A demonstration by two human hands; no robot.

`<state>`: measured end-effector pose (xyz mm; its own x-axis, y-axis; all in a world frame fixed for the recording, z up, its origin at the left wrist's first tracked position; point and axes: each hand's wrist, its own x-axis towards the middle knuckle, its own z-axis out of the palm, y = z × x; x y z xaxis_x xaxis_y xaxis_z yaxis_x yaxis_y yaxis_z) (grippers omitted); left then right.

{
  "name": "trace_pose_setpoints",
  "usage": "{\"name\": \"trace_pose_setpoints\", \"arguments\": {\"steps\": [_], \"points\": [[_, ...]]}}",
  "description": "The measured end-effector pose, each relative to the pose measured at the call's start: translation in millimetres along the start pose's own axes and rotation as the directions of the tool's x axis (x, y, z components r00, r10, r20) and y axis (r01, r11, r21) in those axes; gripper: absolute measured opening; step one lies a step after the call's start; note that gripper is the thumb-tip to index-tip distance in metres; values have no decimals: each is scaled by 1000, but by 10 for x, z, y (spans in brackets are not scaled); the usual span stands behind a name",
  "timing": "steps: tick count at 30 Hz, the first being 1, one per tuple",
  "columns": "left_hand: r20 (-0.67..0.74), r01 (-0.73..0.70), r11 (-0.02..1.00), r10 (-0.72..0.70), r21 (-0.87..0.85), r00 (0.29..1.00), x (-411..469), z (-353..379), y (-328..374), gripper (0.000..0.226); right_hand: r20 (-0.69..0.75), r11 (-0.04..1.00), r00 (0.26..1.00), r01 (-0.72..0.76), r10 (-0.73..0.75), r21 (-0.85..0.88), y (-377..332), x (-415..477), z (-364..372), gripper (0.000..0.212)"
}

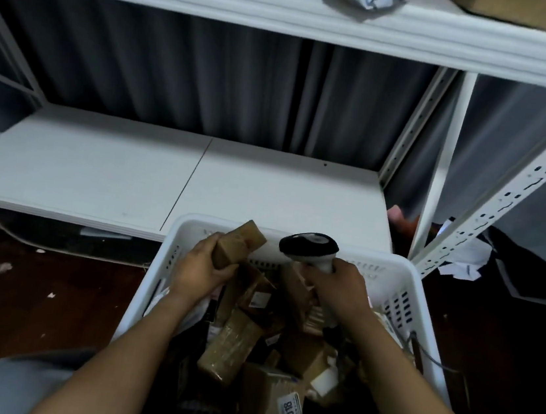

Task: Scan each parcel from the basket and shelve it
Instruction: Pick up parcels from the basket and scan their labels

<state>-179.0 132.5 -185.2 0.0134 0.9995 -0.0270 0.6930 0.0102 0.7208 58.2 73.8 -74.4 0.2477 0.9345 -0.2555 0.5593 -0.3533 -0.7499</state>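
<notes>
Head view: left hand [200,266] grips parcel [237,249], right hand [340,290] clasps scanner [311,249] over crowded basket [422,325].

Parcel storeroom: white slotted-steel shelving [506,201], basket [404,274] heaped with cardboard parcels [230,349], barcode scanner [310,245].

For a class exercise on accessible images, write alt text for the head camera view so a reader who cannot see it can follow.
A person's left hand holds a small brown parcel while the right hand grips a handheld scanner above a white basket full of parcels. Beyond it stands a white lower shelf.
</notes>
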Motion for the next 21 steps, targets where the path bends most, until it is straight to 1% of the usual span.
{"name": "trace_pose_setpoints", "arguments": {"steps": [2,4,5,8,10,12,14,15,17,19,20,21], "points": [[-29,11,973,-18,-230,999,-202,-51,193,66,-12,991,1000,6,-4,131,-15,-95,-44,31],[-35,-3,925,-11,-380,999,-429,-84,400,60,-34,963,999,9,0,268,-16,-193,-78,31],[-29,-19,901,7,-434,1000,-539,-88,476,62,-49,946,999,14,2,324,-25,-243,-102,27],[-8,-67,866,73,-496,997,-813,-104,640,73,-55,876,998,15,13,482,-57,-351,-195,16],[49,-48,836,90,-547,995,-944,-91,707,75,20,797,1000,-21,11,604,-63,-426,-268,13],[107,-46,804,135,-593,985,-1056,-94,797,73,118,722,993,-77,-7,688,-53,-510,-324,20],[125,-59,821,157,-568,980,-1140,-137,897,66,163,680,986,-94,-38,727,-38,-616,-371,22],[118,-41,828,128,-559,985,-1174,-162,959,56,165,681,985,-91,-45,727,-20,-664,-388,22],[41,-5,806,36,-592,999,-1204,-185,1057,27,162,715,986,-86,-38,694,20,-743,-394,22],[-75,12,794,-72,-608,995,-1222,-183,1183,10,176,736,984,-99,-28,670,53,-806,-394,21],[-107,15,787,-103,-616,989,-1220,-188,1232,6,182,732,983,-108,-22,672,62,-828,-388,21],[-99,24,776,-111,-630,989,-1225,-199,1271,20,185,733,983,-118,-10,670,60,-849,-395,22]]}}
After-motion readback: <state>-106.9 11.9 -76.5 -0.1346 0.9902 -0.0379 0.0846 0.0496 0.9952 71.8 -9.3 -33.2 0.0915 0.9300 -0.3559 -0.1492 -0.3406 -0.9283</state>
